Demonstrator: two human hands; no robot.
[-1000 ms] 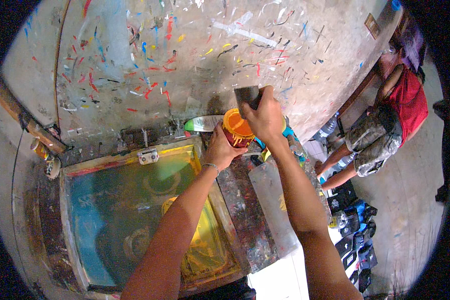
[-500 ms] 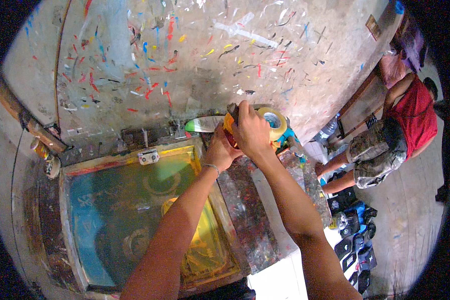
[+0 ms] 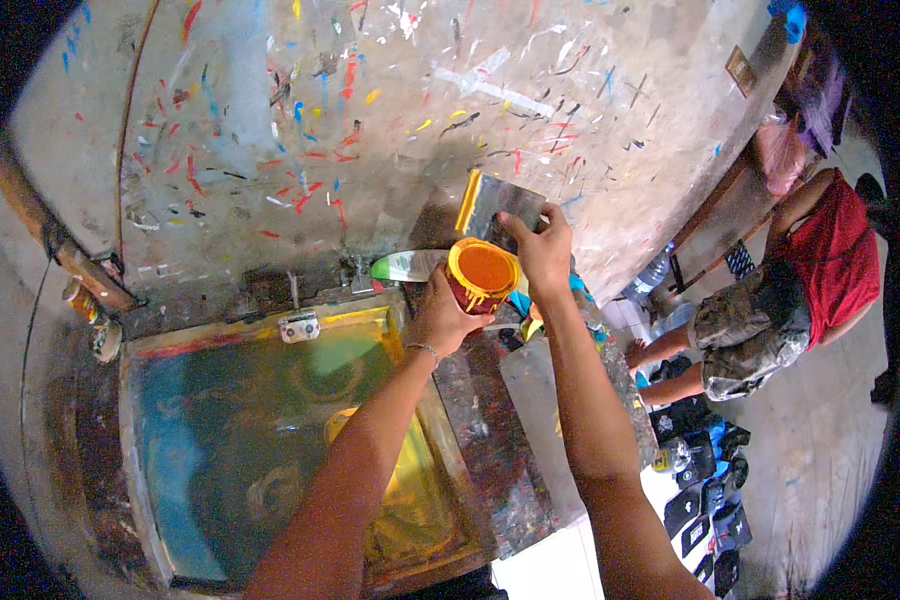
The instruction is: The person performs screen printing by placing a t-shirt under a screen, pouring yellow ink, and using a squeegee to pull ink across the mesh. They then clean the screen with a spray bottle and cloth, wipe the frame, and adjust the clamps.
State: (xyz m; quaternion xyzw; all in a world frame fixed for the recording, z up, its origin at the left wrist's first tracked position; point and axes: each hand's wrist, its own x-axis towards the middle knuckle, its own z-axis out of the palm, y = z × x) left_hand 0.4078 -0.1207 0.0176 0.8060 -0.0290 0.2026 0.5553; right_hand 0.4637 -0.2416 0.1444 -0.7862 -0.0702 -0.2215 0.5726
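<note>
My left hand [image 3: 447, 317] is wrapped round an upright open pot [image 3: 485, 268] of orange ink, with yellow drips down its dark red side. Above and right of it, my right hand [image 3: 545, 258] grips a flat dark scraper [image 3: 505, 200], its left edge coated yellow-orange. Below and left lies a framed printing screen [image 3: 245, 450], stained blue, green and yellow, with a metal clamp [image 3: 300, 326] on its top bar. A long white and green object [image 3: 395, 265] rests behind the pot.
A paint-marked wall [image 3: 350, 120] rises ahead. A paint-stained board [image 3: 485, 420] adjoins the screen. A person [image 3: 835, 260] in a red shirt bends over at the right. Dark printed fabric pieces [image 3: 700, 515] lie below. A wooden beam [image 3: 60, 230] crosses the left side.
The scraper, down in the pot half a second ago, is now raised above it with yellow-orange along its edge. The co-worker has shifted slightly downward.
</note>
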